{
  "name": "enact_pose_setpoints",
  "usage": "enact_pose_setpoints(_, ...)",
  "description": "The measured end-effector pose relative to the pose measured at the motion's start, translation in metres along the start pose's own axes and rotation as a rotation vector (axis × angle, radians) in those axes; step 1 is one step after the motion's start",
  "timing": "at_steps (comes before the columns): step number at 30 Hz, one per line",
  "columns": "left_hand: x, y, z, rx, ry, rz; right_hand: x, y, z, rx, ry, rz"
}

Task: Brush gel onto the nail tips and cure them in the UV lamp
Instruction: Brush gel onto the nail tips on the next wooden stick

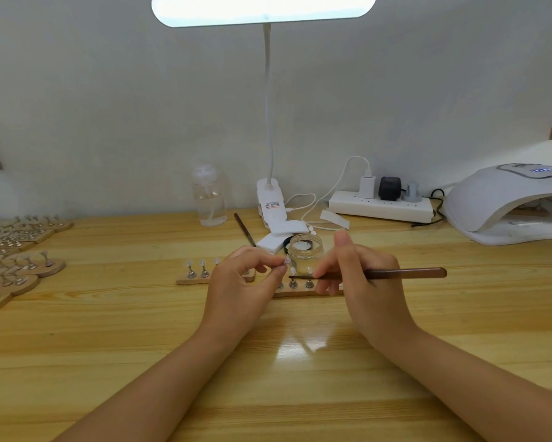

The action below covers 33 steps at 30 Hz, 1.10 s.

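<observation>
A small nail tip (286, 260) is pinched in the fingers of the left hand (247, 275), just above the wooden holder strips (295, 293). A thin brush (376, 274) is gripped by the right hand (360, 275). The brush is laid sideways, its hairs pointed left, just under the nail tip. A little glass jar (305, 247) is seen right behind. The UV lamp (504, 205) is set well apart, far right on the worktop (108, 330), nearer the right hand.
</observation>
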<state>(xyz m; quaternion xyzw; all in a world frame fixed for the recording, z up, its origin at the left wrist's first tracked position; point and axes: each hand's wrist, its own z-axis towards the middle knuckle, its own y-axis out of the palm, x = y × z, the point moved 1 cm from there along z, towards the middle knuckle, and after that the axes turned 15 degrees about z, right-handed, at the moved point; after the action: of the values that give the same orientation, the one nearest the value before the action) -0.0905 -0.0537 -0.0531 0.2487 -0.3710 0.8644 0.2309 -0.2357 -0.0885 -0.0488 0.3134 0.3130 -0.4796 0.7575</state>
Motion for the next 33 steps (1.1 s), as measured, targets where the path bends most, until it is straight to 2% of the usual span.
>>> enact_pose_setpoints(4,-0.0004,0.0003,-0.0001,-0.012,0.001,0.006,-0.0004,0.0002,0.0019,-0.025,-0.072,-0.072)
enact_pose_setpoints(9,-0.0002,0.0002,-0.0003,-0.009,-0.015,-0.001,-0.0002,-0.0006,-0.0007,0.003,0.007,0.012)
enact_pose_setpoints(13,-0.0001,-0.0003,-0.0009,-0.015,-0.015,0.006,-0.0001,-0.0002,0.0013,-0.02,-0.068,-0.078)
enact_pose_setpoints(15,0.0002,-0.0005,-0.0011,-0.012,-0.017,0.007,-0.0006,0.0003,0.0013,-0.026,-0.035,-0.07)
enact_pose_setpoints(18,0.0008,-0.0006,-0.001,0.001,-0.015,0.013,-0.0029,-0.0002,0.0004,0.02,0.028,0.016)
enact_pose_setpoints(25,-0.0006,0.0005,-0.0011,0.008,0.004,0.038,-0.0048,-0.0063,0.0021,0.084,0.002,0.035)
enact_pose_setpoints(30,-0.004,0.0017,-0.0004,0.0,0.08,0.062,-0.0046,-0.0081,0.0014,0.029,-0.031,-0.02)
enact_pose_setpoints(33,-0.0059,0.003,-0.0008,0.003,0.105,0.066,-0.0056,-0.0078,0.0002,-0.06,-0.126,-0.154)
